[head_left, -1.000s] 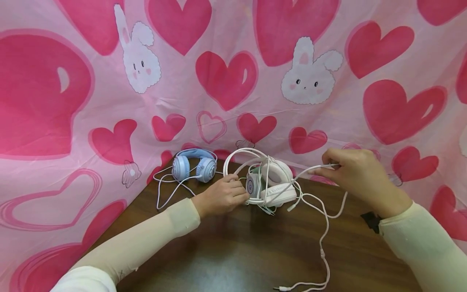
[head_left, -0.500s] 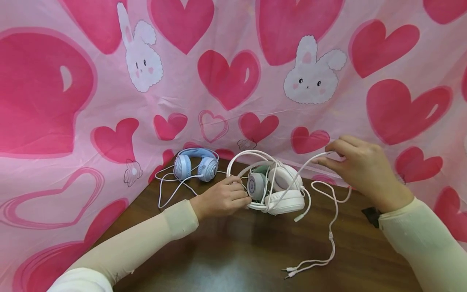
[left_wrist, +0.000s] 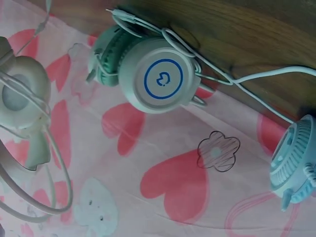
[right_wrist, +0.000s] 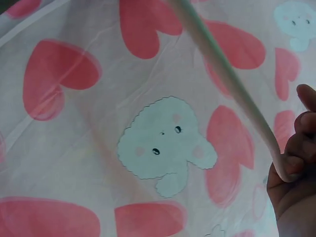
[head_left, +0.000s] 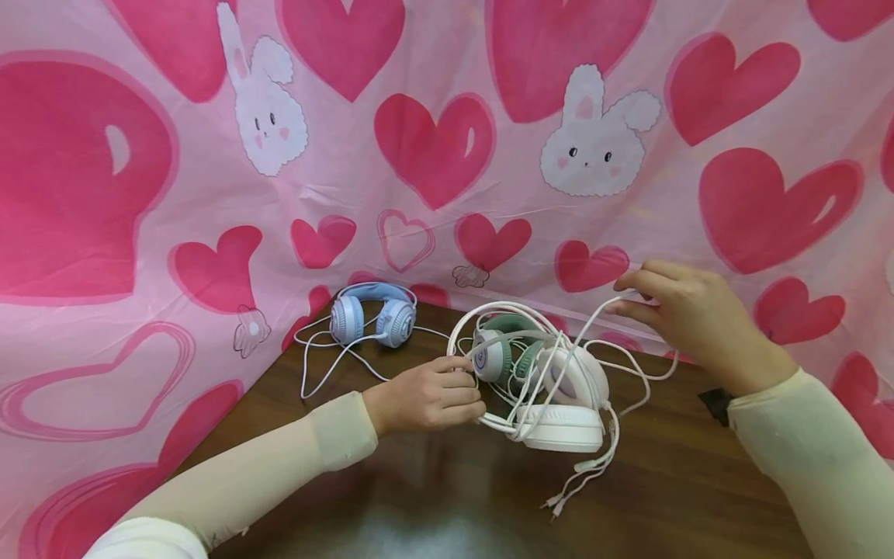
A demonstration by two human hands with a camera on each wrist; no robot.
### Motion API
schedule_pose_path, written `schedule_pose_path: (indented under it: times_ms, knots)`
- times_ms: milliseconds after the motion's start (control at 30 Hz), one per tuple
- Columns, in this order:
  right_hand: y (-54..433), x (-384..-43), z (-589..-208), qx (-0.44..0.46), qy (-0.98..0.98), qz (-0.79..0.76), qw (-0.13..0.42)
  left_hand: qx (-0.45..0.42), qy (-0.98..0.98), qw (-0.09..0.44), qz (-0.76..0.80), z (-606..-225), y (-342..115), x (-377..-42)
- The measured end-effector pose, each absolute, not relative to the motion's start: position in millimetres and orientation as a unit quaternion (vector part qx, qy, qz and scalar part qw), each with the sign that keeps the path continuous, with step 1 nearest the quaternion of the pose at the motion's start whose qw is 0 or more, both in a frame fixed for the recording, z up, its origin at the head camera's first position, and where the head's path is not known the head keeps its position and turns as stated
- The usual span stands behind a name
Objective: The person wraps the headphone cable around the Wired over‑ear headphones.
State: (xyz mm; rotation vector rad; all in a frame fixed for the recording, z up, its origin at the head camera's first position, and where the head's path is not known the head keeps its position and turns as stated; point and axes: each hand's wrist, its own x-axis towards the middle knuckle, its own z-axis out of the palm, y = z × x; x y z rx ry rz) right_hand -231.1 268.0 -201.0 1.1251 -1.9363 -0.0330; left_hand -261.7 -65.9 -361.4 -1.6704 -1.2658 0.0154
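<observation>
White headphones (head_left: 562, 431) are held over the brown table, tilted, with several loops of their cable wound around the headband and ear cups. My left hand (head_left: 426, 394) grips the headband at its left side. Off to the right, my right hand (head_left: 698, 322) pinches the white cable (head_left: 594, 314) between thumb and fingers, and a stretch of it runs down to the headphones. In the right wrist view the cable (right_wrist: 232, 79) leads up from the curled fingers. Two plugs (head_left: 555, 505) dangle below the ear cups. Green-and-white headphones (head_left: 492, 355) sit right behind, partly covered by the white pair.
Light blue headphones (head_left: 377, 314) stand at the back left of the table (head_left: 447, 481), their cable (head_left: 307, 365) looped beside them. A pink heart-and-bunny cloth (head_left: 433, 62) hangs behind and along the sides of the table.
The white headphones have come rightward and nearer to me, showing more of the green-and-white pair. Their plugs have drawn back toward the ear cups. My right hand has risen slightly with the cable.
</observation>
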Motion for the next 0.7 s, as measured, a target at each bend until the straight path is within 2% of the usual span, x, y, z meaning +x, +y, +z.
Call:
schedule_pose_path:
  times_ms: [367, 700]
  knots:
    - [280, -249, -214, 0.445, -0.802, 0.027, 0.398, -0.707, -0.497, 0.503, 0.004, -359, -63, -252]
    - [288, -261, -227, 0.451, -0.824, 0.066, 0.335, -0.708, -0.509, 0.489, 0.012, -359, -63, -245]
